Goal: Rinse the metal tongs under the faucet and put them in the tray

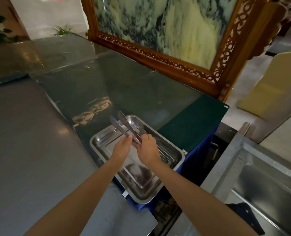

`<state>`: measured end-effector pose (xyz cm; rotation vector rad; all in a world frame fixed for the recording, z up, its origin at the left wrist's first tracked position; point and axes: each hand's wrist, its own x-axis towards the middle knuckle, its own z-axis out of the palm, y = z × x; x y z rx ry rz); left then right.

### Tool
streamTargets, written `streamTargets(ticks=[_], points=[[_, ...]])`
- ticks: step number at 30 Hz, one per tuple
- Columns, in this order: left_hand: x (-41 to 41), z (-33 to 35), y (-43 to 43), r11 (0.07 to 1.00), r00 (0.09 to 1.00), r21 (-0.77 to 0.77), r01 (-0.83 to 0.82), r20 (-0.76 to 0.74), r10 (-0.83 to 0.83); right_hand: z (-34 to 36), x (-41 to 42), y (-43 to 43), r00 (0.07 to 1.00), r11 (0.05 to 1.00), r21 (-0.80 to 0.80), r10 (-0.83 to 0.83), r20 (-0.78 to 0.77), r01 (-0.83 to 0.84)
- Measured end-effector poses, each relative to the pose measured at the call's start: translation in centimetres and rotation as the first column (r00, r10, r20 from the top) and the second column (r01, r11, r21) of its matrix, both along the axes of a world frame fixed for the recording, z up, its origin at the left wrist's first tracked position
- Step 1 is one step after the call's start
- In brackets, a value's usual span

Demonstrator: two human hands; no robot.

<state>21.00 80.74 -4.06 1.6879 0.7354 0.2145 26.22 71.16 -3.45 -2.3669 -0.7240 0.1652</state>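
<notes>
Head view, looking down along two bare forearms. At left, a wide steel counter point(22, 142). Beyond it and to the right, a dark glossy table top point(132, 86), with a large carved wooden frame point(158, 60) standing at its far side. At near right, a steel sink point(263, 181). At the near end of the dark table, just beside the counter, a rectangular steel tray point(103, 143). Over the middle of the tray, left hand point(121, 148) and right hand point(149, 149), very near each other. Between them the metal tongs point(124, 126), raised over the far half of the tray, tips apart and pointing far and left. Left fingers pinched on one arm of the tongs, right fingers curled round the near end of the same tongs. Along the right wall of the tray, more tongs point(165, 154) lying flat inside
</notes>
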Motion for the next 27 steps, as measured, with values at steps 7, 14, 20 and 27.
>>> streamTargets(ticks=[7,14,20,27], points=[[-5.5,-6.6,2.1,0.489,0.876,0.766,0.418,-0.482,0.006,-4.5,-2.3,-2.0,0.992,0.994,-0.084,0.060,-0.115,-0.070],[-6.3,-8.0,1.7,0.494,0.898,0.785,0.375,-0.439,0.016,-6.3,-3.6,-2.4,0.989,0.971,-0.220,0.063,-0.136,-0.092],[-6.2,-7.7,0.8,0.530,0.872,0.750,0.396,-0.487,0.037,-6.9,-4.2,-2.7,0.991,0.927,-0.362,0.053,-0.127,-0.096],[-6.6,-7.0,-0.7,0.537,0.881,0.769,0.347,-0.464,0.095,-6.3,-3.6,-3.5,0.985,0.850,-0.498,0.161,-0.062,-0.170]])
